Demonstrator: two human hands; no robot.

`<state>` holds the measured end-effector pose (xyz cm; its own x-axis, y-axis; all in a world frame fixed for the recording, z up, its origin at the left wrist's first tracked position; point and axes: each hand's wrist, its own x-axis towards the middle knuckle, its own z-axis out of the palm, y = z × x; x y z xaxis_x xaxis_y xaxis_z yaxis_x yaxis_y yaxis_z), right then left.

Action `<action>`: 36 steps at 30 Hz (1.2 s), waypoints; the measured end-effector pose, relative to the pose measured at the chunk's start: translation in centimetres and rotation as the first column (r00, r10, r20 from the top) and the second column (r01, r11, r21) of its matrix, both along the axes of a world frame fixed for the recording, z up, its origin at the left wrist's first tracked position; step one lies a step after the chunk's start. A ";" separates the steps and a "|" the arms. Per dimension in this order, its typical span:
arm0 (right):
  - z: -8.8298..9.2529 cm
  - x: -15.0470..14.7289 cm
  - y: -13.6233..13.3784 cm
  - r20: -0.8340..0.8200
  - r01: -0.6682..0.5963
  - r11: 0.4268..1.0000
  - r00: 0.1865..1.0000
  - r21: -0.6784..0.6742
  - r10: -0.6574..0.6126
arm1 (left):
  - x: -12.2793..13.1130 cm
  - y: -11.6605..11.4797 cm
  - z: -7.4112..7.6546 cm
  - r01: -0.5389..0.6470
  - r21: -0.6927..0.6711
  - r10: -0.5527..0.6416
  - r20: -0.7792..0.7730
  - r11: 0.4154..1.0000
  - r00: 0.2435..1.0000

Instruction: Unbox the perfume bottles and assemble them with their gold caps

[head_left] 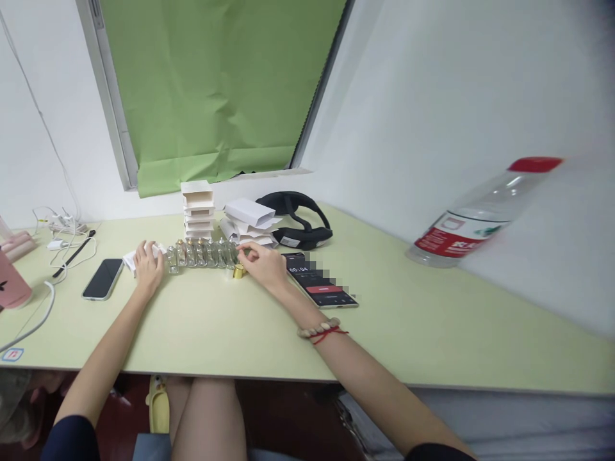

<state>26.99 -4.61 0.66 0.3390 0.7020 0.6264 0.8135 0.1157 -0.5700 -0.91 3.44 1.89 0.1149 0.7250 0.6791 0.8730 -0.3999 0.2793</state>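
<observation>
A row of several small clear glass bottles with metallic tops stands across the table. My left hand is at the row's left end, fingers spread and resting over a white paper box that it partly covers. At the row's right end, my right hand has thumb and forefinger pinched together against the last bottles; what lies between the fingertips is hidden. Just below that hand are a gold cap and a paler cap.
Behind the bottles rise a stack of open white boxes and a pile of flattened boxes. Nearby lie a black headset, a phone with a timer and another phone. A plastic bottle stands right; cables lie left.
</observation>
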 end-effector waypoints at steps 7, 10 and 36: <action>0.2 0.0 -0.2 -0.009 0.006 1.000 1.000 -0.023 -0.006 | -0.1 -0.6 0.7 0.202 0.062 -0.180 -0.256 0.977 0.950; 0.3 0.0 -0.2 -0.011 0.006 1.000 1.000 -0.030 -0.006 | 0.3 -0.6 0.5 0.197 0.025 -0.184 -0.260 0.980 0.948; 0.2 -0.4 -0.5 0.086 -0.103 0.994 0.991 -0.038 0.106 | -0.6 0.3 0.3 0.180 -0.053 -0.187 -0.217 0.982 0.958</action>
